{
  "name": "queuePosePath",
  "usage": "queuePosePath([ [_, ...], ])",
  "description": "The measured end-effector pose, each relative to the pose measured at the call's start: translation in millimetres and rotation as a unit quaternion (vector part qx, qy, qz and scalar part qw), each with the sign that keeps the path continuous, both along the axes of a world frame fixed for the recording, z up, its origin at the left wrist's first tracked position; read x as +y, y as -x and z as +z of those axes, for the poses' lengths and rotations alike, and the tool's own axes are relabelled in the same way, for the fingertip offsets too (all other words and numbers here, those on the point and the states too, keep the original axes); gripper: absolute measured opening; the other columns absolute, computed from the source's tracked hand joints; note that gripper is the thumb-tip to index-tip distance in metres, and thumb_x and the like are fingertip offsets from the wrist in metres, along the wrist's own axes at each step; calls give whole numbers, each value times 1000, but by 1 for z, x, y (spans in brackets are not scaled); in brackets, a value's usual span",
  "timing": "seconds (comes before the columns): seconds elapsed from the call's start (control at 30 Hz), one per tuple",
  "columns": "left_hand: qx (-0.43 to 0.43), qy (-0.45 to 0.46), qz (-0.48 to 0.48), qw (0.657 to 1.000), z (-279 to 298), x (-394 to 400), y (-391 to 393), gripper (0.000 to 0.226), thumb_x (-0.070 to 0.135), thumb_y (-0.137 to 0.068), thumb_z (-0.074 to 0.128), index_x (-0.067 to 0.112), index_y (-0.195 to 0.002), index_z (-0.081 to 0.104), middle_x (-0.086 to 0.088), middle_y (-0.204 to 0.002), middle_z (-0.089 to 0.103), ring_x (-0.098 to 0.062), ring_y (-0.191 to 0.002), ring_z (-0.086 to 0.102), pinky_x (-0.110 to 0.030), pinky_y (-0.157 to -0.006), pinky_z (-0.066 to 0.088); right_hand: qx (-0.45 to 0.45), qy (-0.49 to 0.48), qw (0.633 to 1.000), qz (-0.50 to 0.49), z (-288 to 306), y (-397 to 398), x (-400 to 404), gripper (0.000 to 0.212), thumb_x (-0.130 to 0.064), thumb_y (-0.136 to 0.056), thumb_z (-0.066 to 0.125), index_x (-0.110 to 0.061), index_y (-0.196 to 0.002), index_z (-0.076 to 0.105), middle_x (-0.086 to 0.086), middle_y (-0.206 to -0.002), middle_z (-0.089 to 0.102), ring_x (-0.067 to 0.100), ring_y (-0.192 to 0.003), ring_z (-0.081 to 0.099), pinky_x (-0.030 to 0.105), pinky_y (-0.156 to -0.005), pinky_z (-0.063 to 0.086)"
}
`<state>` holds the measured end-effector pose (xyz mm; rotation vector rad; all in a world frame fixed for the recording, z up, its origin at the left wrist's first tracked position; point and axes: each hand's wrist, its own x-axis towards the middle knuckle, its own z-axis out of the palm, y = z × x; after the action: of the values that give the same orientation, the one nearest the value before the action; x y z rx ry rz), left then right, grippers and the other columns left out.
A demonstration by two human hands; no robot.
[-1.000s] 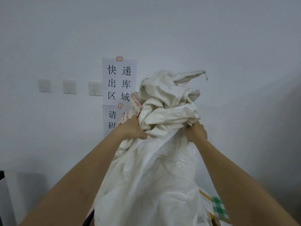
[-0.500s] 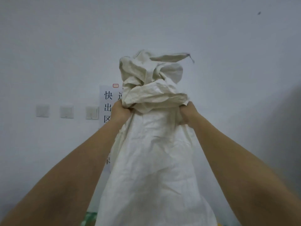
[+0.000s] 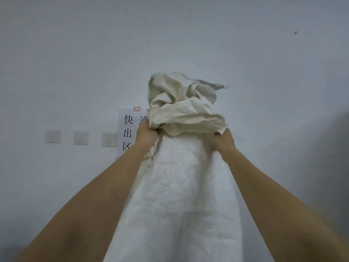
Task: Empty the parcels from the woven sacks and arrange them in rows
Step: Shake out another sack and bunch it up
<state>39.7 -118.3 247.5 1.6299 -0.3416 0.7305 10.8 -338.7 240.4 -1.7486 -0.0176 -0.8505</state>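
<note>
Woven sack (image 3: 181, 186) held up in front of me against the wall (image 3: 188, 35), both arms raised. My left hand (image 3: 146, 138) has its grip curled into the bunched fabric on the left side; my right hand (image 3: 224, 141) does the same on the right. Above the two grips the sack's end is crumpled into a loose knot of folds. Below them the body hangs straight down and runs out of the bottom of the view. Behind, left of the sack: a paper sign (image 3: 128, 129) with black characters, partly hidden, and three wall switches (image 3: 80, 137) in a row.
</note>
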Motion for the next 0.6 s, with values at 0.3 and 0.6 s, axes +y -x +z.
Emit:
queuePosePath([
  [0.3, 24, 9, -16, 1000, -21, -2, -10, 22, 2, -84, 58, 11, -105, 60, -7, -102, 66, -23, -97, 62, -35, -82, 49, 2, 34, 999, -31, -9, -1, -8, 30, -17, -94, 48, -12, -123, 46, 0, -102, 52, 20, -92, 52, 31, -77, 41],
  [0.6, 109, -7, -62, 992, -41, -3, -14, 44, 5, -84, 64, 13, -117, 35, -4, -107, 51, -16, -90, 52, -27, -69, 41, 18, -8, 999, 31, -31, 4, -12, 34, -21, -92, 54, -20, -122, 38, -1, -108, 53, 6, -84, 51, 26, -73, 44],
])
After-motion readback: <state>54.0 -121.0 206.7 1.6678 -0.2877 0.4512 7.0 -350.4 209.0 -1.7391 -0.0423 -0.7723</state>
